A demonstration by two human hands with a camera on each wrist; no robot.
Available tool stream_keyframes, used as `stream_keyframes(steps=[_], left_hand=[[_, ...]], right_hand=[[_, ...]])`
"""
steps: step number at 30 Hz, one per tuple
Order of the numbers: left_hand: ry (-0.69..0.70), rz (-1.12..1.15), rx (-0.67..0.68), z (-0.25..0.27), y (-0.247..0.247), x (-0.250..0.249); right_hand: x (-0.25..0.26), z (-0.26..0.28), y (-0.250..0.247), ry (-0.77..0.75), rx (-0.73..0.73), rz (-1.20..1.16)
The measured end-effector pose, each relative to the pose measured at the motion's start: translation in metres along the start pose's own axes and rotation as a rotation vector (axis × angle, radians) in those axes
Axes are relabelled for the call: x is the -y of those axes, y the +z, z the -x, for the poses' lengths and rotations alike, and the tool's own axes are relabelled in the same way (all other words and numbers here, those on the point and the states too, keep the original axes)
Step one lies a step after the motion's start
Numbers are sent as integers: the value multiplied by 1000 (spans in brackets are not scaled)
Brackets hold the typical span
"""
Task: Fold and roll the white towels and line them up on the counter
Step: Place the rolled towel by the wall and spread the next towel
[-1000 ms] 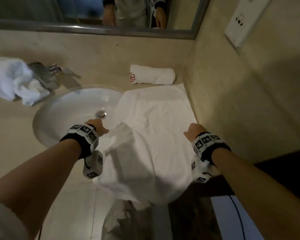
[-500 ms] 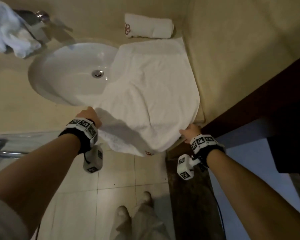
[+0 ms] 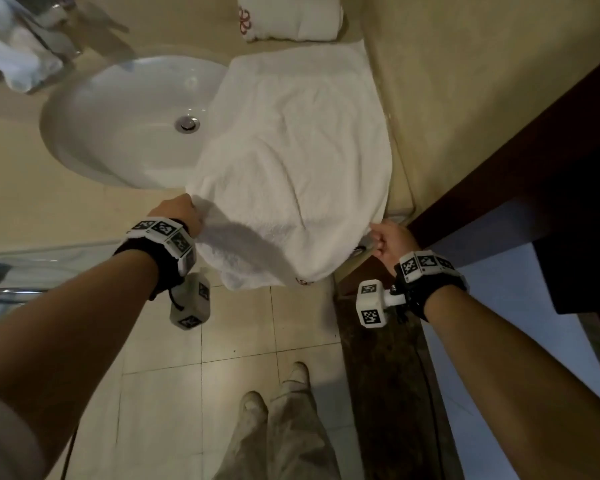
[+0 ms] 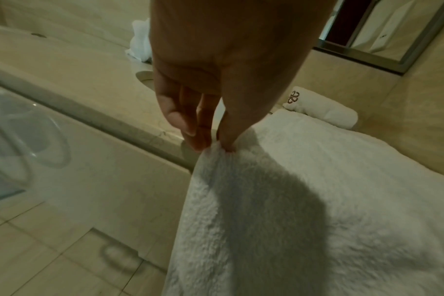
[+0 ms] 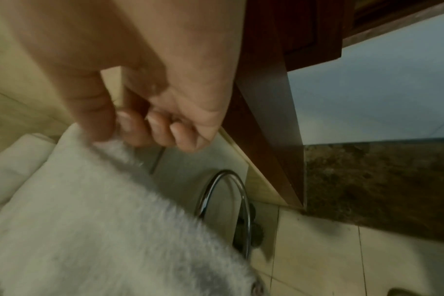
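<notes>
Fingertips (image 4: 203, 140) of the left hand (image 3: 179, 214) pinch the near left edge of the spread towel (image 3: 291, 161), thumb against the first fingers, the others lying loosely alongside. The right hand (image 3: 388, 242) nips the near right edge between thumb and forefinger, its remaining fingers (image 5: 183, 138) curled in toward the palm. Between them the towel lies flat on the counter (image 3: 32, 209) to the right of the sink (image 3: 129, 123), its left margin lapping over the basin's rim and its near part drooping off the counter's front edge, a small red emblem just showing at the lowest point. To fold it cleanly, I'd judge both hands should lift together, keep the edge taut and level, and carry it straight back so the corners meet the far ones squarely. A finished rolled towel (image 3: 291, 17) sits against the back wall, touching or just beyond the far edge, so the fold should stop short of it. A crumpled towel (image 3: 11, 57) waits by the faucet (image 3: 49, 32) to the left. The wall hems in the right side, and a chrome ring (image 5: 226, 210) hangs below the counter under the right hand, where the drooping cloth could snag.
</notes>
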State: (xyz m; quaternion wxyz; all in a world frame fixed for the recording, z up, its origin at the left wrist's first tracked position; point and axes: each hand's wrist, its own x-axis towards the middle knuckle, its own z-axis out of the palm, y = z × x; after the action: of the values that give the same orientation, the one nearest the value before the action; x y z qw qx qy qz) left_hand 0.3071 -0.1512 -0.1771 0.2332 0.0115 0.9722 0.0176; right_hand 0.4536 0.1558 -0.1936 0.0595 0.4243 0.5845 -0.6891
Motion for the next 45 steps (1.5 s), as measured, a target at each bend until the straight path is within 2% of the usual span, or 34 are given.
stream_keyframes(steps=[2,4,7,11,12,14,15,17,20,22,24,26,28,29,30,32,35,37,41,45], left_hand=[[8,14,1,-1,0,2],[12,13,1,-3,0,3],[4,23,13,-5,-2,4],[-11,47,47,-6,-6,6],[-10,53,49,-6,-6,6],[-20,49,38,-6,-5,5],[-32,42,31,-5,-6,5],[-41,43,30,-3,-9,6],[-51,55,47,-1,-14,18],[-66,73,41,1,-17,24],[-45,132,22,2,-20,25],[58,200,-40,2,-23,20],[197,245,-101,2,-23,9],[263,264,-110,2,-22,2],[318,277,-97,1,-21,-6],[408,261,-35,2,-16,-20],[481,205,42,-5,-10,-35],[505,183,49,-10,-8,-42],[487,144,86,-18,-10,-54],[436,192,90,-29,-24,-69]], right_hand=[[1,8,-9,-16,22,56],[4,10,-19,19,-69,120],[7,19,-38,71,-123,-45],[4,38,-48,32,28,-258],[2,35,-43,-30,-53,-190],[-1,26,-29,-130,-332,-47],[-1,24,-20,-173,-423,-23],[-2,14,-9,-123,-482,-21],[3,12,3,58,-472,38],[11,10,10,40,-473,81],[17,7,17,-81,-503,162],[25,13,28,-255,-422,379],[30,12,40,-441,-209,724],[31,10,44,-452,-75,895],[32,5,47,-386,43,1043],[31,-4,50,-228,139,1225],[35,-15,56,-167,118,1351],[44,-22,57,-114,91,1408],[68,-30,49,-25,63,1488],[96,-37,51,-95,-2,1452]])
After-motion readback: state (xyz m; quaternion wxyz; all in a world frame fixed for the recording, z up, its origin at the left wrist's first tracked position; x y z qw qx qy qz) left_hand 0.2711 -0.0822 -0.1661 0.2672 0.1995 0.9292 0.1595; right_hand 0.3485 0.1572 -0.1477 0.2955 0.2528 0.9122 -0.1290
